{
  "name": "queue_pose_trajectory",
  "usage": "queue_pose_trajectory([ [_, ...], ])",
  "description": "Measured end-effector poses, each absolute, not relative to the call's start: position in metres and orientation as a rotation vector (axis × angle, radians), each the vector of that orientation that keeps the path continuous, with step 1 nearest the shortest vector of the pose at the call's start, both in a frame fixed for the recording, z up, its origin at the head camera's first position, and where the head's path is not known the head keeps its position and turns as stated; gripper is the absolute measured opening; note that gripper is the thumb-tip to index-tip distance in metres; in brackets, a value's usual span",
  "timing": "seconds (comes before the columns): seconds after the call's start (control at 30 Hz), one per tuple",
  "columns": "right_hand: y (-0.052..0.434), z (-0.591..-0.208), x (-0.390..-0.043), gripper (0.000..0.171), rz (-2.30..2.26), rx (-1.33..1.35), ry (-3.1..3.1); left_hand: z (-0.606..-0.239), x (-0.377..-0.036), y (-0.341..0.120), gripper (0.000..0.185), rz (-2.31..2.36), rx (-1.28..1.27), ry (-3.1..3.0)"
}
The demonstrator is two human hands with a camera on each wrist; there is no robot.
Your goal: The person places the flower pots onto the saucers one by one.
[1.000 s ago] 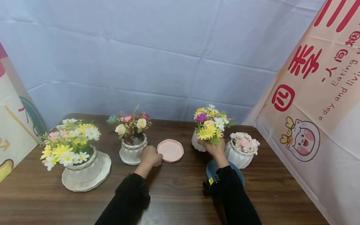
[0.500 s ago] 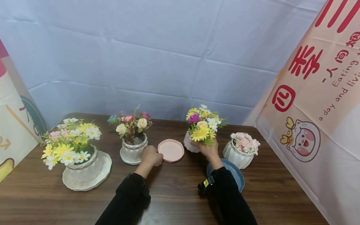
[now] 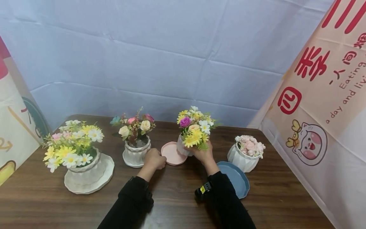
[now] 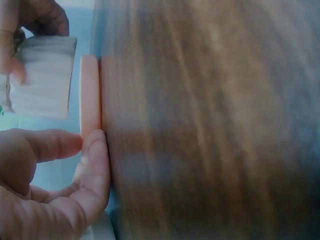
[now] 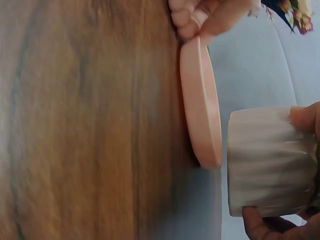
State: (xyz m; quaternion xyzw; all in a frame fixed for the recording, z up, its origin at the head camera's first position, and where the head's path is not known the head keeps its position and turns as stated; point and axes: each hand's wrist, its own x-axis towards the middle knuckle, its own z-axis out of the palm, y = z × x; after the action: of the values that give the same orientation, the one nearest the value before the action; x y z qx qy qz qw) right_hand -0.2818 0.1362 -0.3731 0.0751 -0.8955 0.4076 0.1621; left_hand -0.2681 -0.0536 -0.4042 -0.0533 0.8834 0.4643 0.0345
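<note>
In the head view, the left hand (image 3: 153, 160) rested on the dark wooden table (image 3: 177, 197), its curled fingers against the near-left rim of the round pink plastic saucer (image 3: 170, 154). The right hand (image 3: 203, 153) gripped the small white ribbed pot of yellow, white and purple artificial flowers (image 3: 192, 132), fingers wrapped round the pot's body, which was held above the far-right edge of the pink saucer. Just behind that hand's wrist lay a round blue saucer (image 3: 235, 178), and beyond it, to the right of the fingers, stood a white faceted pot of pink roses (image 3: 246, 152). Left of the left hand's knuckles stood a white ribbed pot of mixed roses on a white saucer (image 3: 135, 140), and farther left a large white pot of daisies on a white dish (image 3: 80, 156).

In the left wrist view, the left hand (image 4: 47, 185) showed its thumb and forefinger tips pinching the edge of the pink saucer (image 4: 90, 97), which lay flat on the wooden table (image 4: 210, 120). Beyond the fingertips the white ribbed pot (image 4: 42, 77) was clear of the saucer, with the other hand's fingers around it.

In the right wrist view, the right hand (image 5: 295, 200) clasped the white ribbed pot (image 5: 267, 160) between thumb and fingers, the pot's base close to the pink saucer (image 5: 201, 105) but apart from it. The left hand's fingers (image 5: 200, 17) touched the saucer's far edge.
</note>
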Motion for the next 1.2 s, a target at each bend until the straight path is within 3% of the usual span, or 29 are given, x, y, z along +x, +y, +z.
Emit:
queue_pose_trajectory([
  [0.6, 0.106, -0.372, -0.28, 0.074, 1.079, 0.321, -2.722, -0.406, -0.268, -0.055, 0.02, 1.434, -0.108, 2.76],
  [1.2, 0.095, -0.381, -0.277, 0.083, 1.073, 0.277, -2.763, -0.408, -0.269, -0.056, 0.024, 1.474, -0.113, 2.717],
])
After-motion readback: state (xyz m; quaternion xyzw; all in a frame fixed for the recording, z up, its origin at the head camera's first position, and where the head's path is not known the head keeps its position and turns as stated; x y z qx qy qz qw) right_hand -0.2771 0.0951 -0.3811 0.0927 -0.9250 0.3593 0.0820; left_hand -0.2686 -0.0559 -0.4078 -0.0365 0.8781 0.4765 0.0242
